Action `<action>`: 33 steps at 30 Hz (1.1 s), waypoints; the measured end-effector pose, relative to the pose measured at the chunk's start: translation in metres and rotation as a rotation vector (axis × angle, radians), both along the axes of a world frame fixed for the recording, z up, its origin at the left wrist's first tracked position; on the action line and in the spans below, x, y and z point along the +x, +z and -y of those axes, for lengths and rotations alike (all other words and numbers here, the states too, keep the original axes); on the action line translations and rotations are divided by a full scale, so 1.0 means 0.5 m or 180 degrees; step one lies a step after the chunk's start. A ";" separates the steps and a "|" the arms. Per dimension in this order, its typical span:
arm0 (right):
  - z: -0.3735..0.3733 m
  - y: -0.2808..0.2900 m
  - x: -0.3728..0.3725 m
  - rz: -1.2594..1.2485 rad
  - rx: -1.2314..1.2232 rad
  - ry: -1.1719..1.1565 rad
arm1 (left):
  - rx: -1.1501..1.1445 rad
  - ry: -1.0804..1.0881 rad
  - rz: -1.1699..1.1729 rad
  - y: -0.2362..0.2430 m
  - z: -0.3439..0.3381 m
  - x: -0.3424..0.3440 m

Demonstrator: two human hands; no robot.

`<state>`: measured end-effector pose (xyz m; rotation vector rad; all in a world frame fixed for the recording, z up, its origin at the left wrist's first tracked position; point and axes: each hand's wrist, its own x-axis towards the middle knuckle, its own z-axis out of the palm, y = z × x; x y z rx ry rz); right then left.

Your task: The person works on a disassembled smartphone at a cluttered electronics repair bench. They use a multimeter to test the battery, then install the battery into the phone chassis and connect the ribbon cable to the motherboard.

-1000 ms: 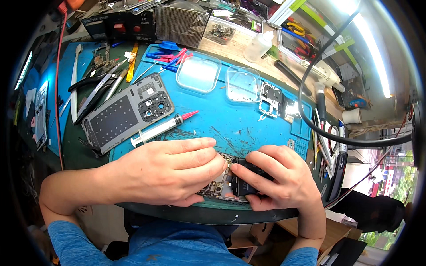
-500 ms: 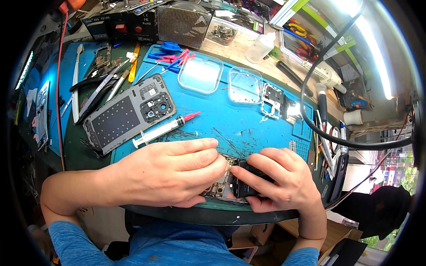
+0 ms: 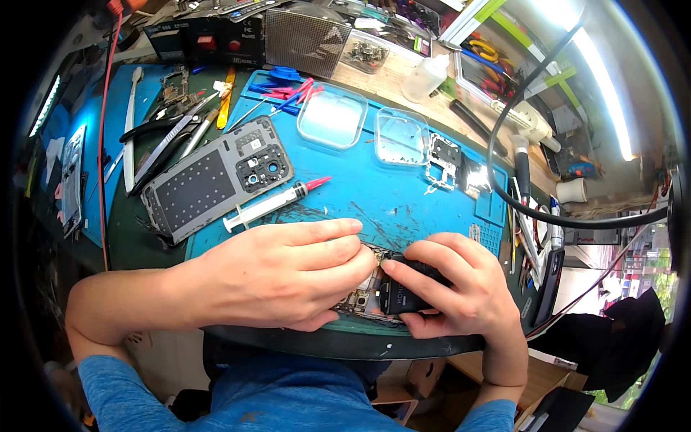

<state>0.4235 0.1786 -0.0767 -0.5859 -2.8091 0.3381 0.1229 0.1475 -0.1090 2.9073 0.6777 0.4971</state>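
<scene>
An opened phone (image 3: 363, 297) lies near the front edge of the mat, its circuit board bare on the left and a black battery (image 3: 400, 295) on the right. My left hand (image 3: 288, 270) reaches over the board with fingers pressed together, the tips meeting at the board's upper part; whatever they pinch is too small or hidden. My right hand (image 3: 461, 284) is curled over the battery end, thumb at the near edge and index fingertip beside the board. Beyond my left hand lie a syringe (image 3: 268, 205) with a pink tip and a grey phone back cover (image 3: 216, 180).
Two clear plastic boxes (image 3: 332, 117) and a metal phone bracket (image 3: 445, 155) lie farther back on the blue mat (image 3: 338, 180). Pliers and tweezers (image 3: 169, 147) rest at left. A black cable (image 3: 504, 198) arcs across the right. A white squeeze bottle (image 3: 425, 78) stands behind.
The whole view has shifted slightly, so the bench things appear a little farther right. Both hands stay at the phone in nearly the same grip.
</scene>
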 end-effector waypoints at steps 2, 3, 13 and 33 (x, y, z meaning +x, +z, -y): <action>0.004 -0.001 0.001 -0.0036 0.0027 -0.0015 | -0.0039 0.0014 0.0083 -0.005 0.001 0.000; 0.009 0.000 0.000 -0.0018 0.0050 -0.0031 | -0.0057 0.0022 0.0125 -0.007 0.002 0.000; 0.054 -0.001 0.000 0.0037 0.0283 -0.0177 | -0.0174 0.0039 0.0267 -0.013 0.001 -0.001; 0.075 -0.011 0.007 -0.0032 0.0273 -0.0346 | -0.0430 0.0358 0.1179 -0.012 0.014 0.037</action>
